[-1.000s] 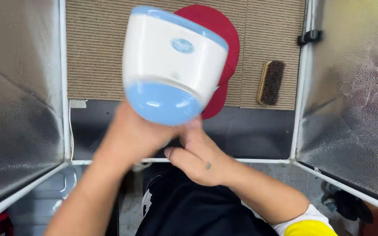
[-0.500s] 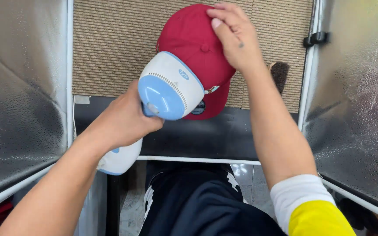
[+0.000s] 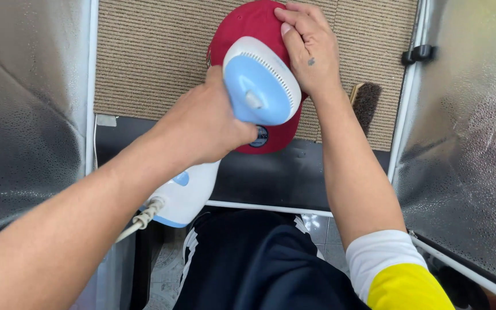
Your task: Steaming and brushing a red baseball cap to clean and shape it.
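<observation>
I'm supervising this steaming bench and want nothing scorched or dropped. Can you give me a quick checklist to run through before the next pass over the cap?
1. Left hand grips the handheld steamer firmly: ok.
2. Right hand lies flat on the red cap, holding it down: ok.
3. Right fingers well away from the steamer head: not ok, right beside it.
4. Cord hangs free: cannot tell, mostly hidden.
5. Brush off the cap: ok.
6. Steam on: cannot tell.

Round dark sticker point(image 3: 260, 136) — on red cap's brim point(image 3: 271, 140).
</observation>
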